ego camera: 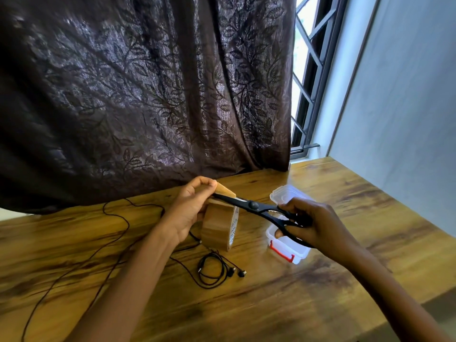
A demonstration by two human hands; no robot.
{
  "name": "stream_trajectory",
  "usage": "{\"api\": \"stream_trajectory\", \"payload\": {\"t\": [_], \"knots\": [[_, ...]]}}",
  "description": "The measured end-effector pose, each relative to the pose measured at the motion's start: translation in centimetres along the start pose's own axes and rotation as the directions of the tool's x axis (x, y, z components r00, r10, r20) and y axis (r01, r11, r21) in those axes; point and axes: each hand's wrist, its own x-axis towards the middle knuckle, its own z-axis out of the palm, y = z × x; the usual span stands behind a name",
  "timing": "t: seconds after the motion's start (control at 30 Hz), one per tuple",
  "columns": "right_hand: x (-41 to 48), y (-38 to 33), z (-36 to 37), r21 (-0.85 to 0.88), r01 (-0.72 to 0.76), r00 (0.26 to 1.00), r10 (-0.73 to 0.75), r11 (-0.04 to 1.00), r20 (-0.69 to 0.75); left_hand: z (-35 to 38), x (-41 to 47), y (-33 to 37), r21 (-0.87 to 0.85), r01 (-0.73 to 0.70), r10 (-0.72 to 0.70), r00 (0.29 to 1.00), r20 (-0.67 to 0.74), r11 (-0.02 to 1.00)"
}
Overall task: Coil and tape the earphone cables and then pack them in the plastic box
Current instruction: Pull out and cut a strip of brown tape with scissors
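My left hand [190,208] pinches the pulled-out end of brown tape [225,190] above the tape roll [218,227], which hangs upright over the wooden table. My right hand [313,223] grips black scissors [256,207] by the handles, with the blades across the tape strip near my left fingertips. A coiled black earphone cable [213,270] with its two earbuds lies on the table below the roll. A second, uncoiled black cable [116,218] trails loosely to the left. The clear plastic box [287,248] with a red latch stands open behind my right hand, its lid [283,193] beyond it.
A dark leaf-patterned curtain [148,95] hangs along the table's [271,304] far edge. A barred window [308,70] and a pale wall [407,107] lie to the right. The table's right edge runs close to the wall.
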Motion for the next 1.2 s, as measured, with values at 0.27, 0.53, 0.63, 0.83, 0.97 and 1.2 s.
{"api": "stream_trajectory", "payload": {"t": [0.27, 0.53, 0.63, 0.83, 0.97, 1.2], "knots": [[-1.1, 0.0, 0.9, -0.007, -0.024, 1.0, 0.024, 1.0, -0.01, 0.6, 0.2, -0.7, 0.008, -0.002, 0.003, 0.997, -0.078, 1.0], [-3.1, -0.9, 2.1, 0.13, -0.095, 0.991, 0.106, 0.987, -0.08, 1.3, 0.4, -1.1, -0.089, -0.013, -0.003, 0.984, -0.177, 0.996], [-4.4, -0.5, 2.1, 0.105, -0.199, 0.967, 0.213, 0.974, -0.14, 0.8, 0.7, -1.1, -0.112, -0.014, -0.008, 0.981, -0.196, 0.994], [-7.7, 3.1, 3.2, 0.223, -0.506, 0.793, 0.551, 0.833, -0.259, 0.7, 0.6, -2.0, -0.122, -0.002, -0.024, 0.978, -0.206, 0.993], [-9.8, 4.1, 3.6, 0.166, -0.635, 0.665, 0.643, 0.755, -0.381, 1.4, 0.4, -2.8, -0.168, 0.041, -0.073, 0.979, -0.189, 0.985], [-12.4, 6.7, 4.5, 0.109, -0.8, 0.461, 0.721, 0.589, -0.517, 2.3, 0.5, -4.1, -0.148, 0.078, -0.1, 0.984, -0.149, 0.986]]}}
